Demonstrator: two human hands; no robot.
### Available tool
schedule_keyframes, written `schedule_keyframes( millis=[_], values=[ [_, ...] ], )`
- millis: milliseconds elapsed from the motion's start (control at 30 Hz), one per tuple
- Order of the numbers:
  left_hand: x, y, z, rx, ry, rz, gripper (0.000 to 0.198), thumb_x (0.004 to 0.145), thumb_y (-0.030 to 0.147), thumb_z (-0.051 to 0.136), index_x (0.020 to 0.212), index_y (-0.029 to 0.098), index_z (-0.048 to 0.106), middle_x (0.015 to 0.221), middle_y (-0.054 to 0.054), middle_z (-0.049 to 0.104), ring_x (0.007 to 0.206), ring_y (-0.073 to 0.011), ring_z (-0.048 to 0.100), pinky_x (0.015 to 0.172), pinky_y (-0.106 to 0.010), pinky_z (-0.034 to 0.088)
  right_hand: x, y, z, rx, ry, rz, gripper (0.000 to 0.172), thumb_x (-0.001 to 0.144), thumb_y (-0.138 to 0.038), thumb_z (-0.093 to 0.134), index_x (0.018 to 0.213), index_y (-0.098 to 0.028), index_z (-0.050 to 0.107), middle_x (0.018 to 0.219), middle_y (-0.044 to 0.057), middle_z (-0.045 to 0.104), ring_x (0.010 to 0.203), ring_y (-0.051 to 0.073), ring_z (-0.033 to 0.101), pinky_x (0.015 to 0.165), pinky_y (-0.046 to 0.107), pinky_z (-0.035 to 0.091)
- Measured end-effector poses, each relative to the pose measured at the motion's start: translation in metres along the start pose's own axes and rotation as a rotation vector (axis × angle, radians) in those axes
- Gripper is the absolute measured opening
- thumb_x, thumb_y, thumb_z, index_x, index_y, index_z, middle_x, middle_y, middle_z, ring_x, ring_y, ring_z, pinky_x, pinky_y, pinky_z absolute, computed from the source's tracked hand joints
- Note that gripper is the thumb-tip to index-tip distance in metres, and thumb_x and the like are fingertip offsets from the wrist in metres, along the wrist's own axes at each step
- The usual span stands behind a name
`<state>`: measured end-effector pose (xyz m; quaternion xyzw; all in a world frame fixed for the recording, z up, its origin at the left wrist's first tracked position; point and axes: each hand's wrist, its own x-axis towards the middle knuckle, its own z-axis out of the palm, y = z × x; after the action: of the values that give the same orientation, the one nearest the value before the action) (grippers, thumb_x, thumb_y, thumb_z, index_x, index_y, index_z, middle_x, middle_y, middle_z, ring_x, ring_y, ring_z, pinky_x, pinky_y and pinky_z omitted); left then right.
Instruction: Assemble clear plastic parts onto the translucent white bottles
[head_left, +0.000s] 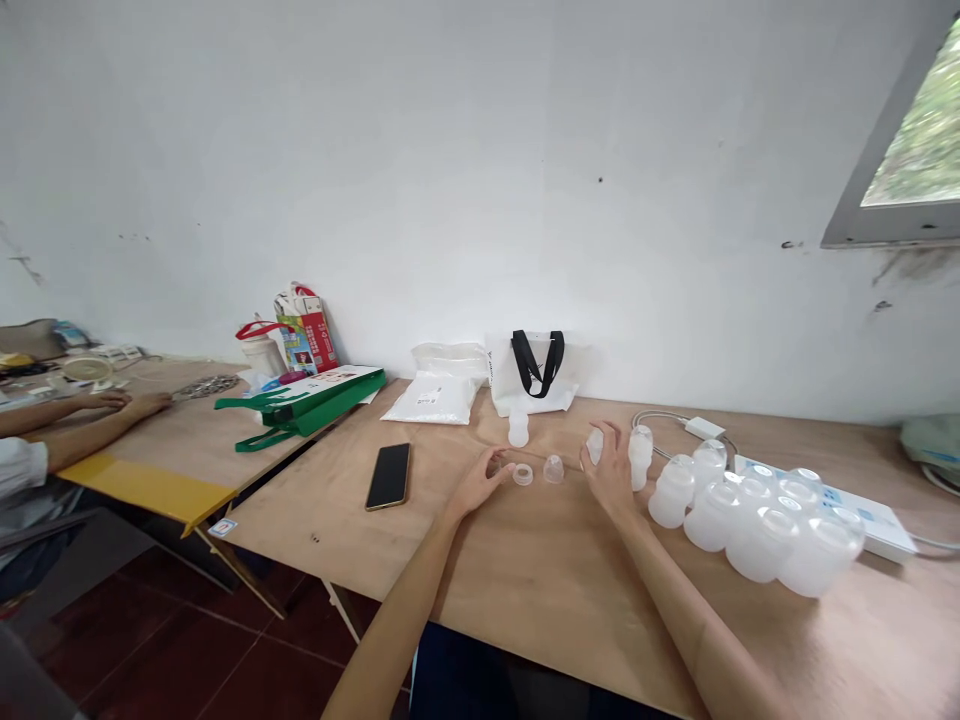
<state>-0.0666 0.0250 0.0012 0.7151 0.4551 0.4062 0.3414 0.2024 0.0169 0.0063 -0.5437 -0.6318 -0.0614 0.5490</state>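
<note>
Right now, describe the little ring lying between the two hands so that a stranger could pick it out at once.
Find the plywood table with the white bag with black handles against the wall. In front of the bag, between the person's left hand and right hand, lies a translucent ring. It is flat and open in the middle, unlike the domed clear cap beside it.

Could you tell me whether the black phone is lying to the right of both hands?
No, the black phone lies on the wooden table, to the left of the left hand.
</note>
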Motion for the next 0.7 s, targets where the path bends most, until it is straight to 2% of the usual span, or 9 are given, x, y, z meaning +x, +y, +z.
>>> schedule_keyframes(
  millis=[67, 167, 267, 333, 400, 500, 600, 700],
  values=[
    [0.0, 0.001, -0.001, 0.034, 0.055, 0.008, 0.038, 0.099, 0.05, 0.057, 0.127, 0.026, 0.064, 0.13, -0.009, 0.068, 0.121, -0.028, 0.062, 0.108, -0.04, 0.048, -0.001, 0.001, 0.001, 0.037, 0.011, 0.059, 0.044, 0.095, -0.04, 0.051, 0.136, -0.022, 0.053, 0.142, 0.015, 0.054, 0.127, 0.03, 0.056, 0.107, 0.051, 0.049],
    [0.0, 0.002, 0.0, 0.099, 0.167, 0.043, 0.036, 0.102, 0.048, 0.051, 0.128, 0.026, 0.062, 0.131, -0.009, 0.068, 0.123, -0.0266, 0.061, 0.11, -0.04, 0.047, -0.007, 0.004, 0.005, 0.059, -0.044, 0.158, 0.042, 0.095, -0.047, 0.053, 0.128, -0.022, 0.057, 0.127, 0.013, 0.066, 0.119, 0.03, 0.062, 0.1, 0.047, 0.053],
    [-0.002, 0.005, 0.005, 0.122, 0.234, 0.064, 0.04, 0.102, 0.049, 0.048, 0.132, 0.025, 0.058, 0.131, -0.01, 0.066, 0.124, -0.0269, 0.059, 0.111, -0.041, 0.045, -0.018, 0.004, 0.007, -0.022, -0.087, 0.209, 0.039, 0.096, -0.054, 0.051, 0.113, -0.021, 0.062, 0.106, 0.012, 0.073, 0.099, 0.031, 0.07, 0.086, 0.043, 0.056],
    [-0.005, 0.008, 0.011, 0.126, 0.258, 0.084, 0.041, 0.102, 0.051, 0.046, 0.13, 0.025, 0.06, 0.122, -0.01, 0.067, 0.116, -0.0279, 0.062, 0.105, -0.042, 0.048, -0.027, 0.0, 0.005, -0.066, -0.115, 0.157, 0.038, 0.096, -0.055, 0.052, 0.106, -0.02, 0.064, 0.096, 0.012, 0.075, 0.089, 0.03, 0.071, 0.081, 0.041, 0.056],
    [-0.009, 0.011, 0.019, 0.127, 0.26, 0.113, 0.044, 0.101, 0.055, 0.043, 0.124, 0.024, 0.064, 0.107, -0.009, 0.068, 0.102, -0.0282, 0.064, 0.096, -0.042, 0.052, -0.035, -0.009, 0.003, -0.073, -0.215, -0.005, 0.03, 0.096, -0.046, 0.055, 0.106, -0.021, 0.066, 0.097, 0.011, 0.077, 0.09, 0.028, 0.073, 0.083, 0.038, 0.056],
    [-0.017, 0.014, 0.029, 0.107, 0.143, 0.185, 0.049, 0.099, 0.06, 0.043, 0.12, 0.023, 0.067, 0.094, -0.007, 0.069, 0.088, -0.0269, 0.066, 0.086, -0.04, 0.055, -0.046, -0.027, 0.004, -0.118, -0.431, -0.245, 0.022, 0.093, -0.028, 0.057, 0.112, -0.024, 0.067, 0.109, 0.008, 0.078, 0.099, 0.025, 0.074, 0.083, 0.032, 0.055],
    [-0.022, 0.014, 0.033, 0.124, -0.047, 0.301, 0.051, 0.097, 0.061, 0.049, 0.128, 0.025, 0.064, 0.111, -0.008, 0.073, 0.098, -0.0279, 0.068, 0.093, -0.04, 0.054, -0.052, -0.04, 0.01, -0.161, -0.491, -0.263, 0.022, 0.088, -0.024, 0.061, 0.109, -0.024, 0.067, 0.107, 0.007, 0.079, 0.093, 0.024, 0.076, 0.071, 0.028, 0.054],
    [-0.024, 0.015, 0.036, 0.175, -0.106, 0.354, 0.048, 0.095, 0.058, 0.055, 0.129, 0.025, 0.062, 0.127, -0.01, 0.071, 0.114, -0.0287, 0.067, 0.103, -0.041, 0.05, -0.054, -0.044, 0.015, -0.198, -0.467, -0.216, 0.022, 0.087, -0.026, 0.062, 0.108, -0.024, 0.068, 0.105, 0.008, 0.079, 0.088, 0.024, 0.076, 0.065, 0.027, 0.052]
  ],
)
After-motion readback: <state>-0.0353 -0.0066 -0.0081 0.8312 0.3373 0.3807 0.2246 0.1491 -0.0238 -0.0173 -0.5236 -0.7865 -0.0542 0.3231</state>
